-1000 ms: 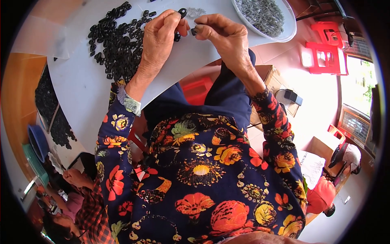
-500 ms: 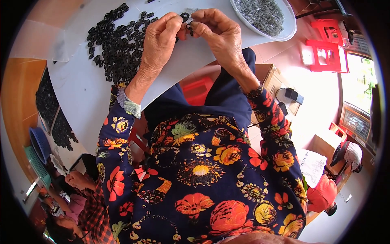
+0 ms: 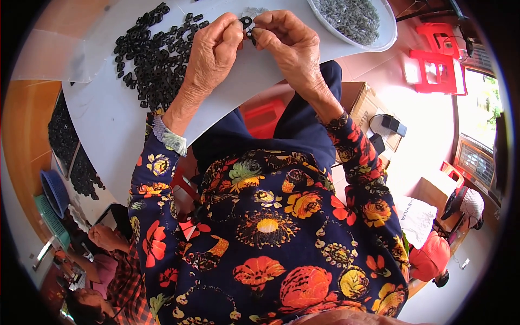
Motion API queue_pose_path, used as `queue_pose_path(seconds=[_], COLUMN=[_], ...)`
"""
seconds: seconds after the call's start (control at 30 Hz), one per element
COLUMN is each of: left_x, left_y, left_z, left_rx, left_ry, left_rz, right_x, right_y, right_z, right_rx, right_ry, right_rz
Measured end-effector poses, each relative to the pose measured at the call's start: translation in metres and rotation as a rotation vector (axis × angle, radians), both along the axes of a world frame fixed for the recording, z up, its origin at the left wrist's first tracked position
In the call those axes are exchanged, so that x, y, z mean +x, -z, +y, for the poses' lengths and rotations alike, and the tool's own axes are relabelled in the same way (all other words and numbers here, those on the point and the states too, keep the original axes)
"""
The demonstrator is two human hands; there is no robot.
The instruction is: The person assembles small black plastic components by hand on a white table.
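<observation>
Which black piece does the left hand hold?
The ring-ended piece poking from the left hand; another is at the right hand; others lie heaped on the table.

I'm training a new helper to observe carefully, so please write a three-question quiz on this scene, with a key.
1. True or false: the left hand holds a black part.
2. What colour are the small pieces in the round tub? a) red b) grey c) yellow
3. Fill in: the pile of black parts lies to the ___ of the tub.

Key: 1 true; 2 b; 3 left.
</observation>
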State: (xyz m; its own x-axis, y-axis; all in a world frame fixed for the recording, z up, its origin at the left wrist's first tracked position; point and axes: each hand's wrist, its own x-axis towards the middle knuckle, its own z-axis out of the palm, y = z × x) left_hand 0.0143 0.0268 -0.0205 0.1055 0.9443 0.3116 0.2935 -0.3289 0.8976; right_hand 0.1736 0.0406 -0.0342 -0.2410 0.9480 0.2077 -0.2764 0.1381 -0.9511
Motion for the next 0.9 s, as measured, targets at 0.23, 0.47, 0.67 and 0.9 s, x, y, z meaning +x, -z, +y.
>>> queue_pose_path(seconds=[0.23, 0.47, 0.67, 0.9], left_x=[0.003, 0.004, 0.008, 0.006], left_y=[-0.002, -0.005, -0.001, 0.005], left_z=[-0.002, -0.002, -0.004, -0.001], left_rx=[-0.021, -0.076, -0.066, -0.095], left_ry=[0.037, -0.005, -0.043, -0.046], left_rz=[0.007, 0.025, -0.082, -0.106], right_x=[0.000, -0.001, -0.001, 0.002], right_y=[-0.002, -0.004, -0.004, 0.000], right_z=[0.000, -0.002, -0.002, 0.007], right_rx=[-0.003, 0.001, 0.035, 0.346], right_ry=[0.011, 0.047, -0.047, 0.045], right_rz=[0.006, 0.007, 0.014, -0.266])
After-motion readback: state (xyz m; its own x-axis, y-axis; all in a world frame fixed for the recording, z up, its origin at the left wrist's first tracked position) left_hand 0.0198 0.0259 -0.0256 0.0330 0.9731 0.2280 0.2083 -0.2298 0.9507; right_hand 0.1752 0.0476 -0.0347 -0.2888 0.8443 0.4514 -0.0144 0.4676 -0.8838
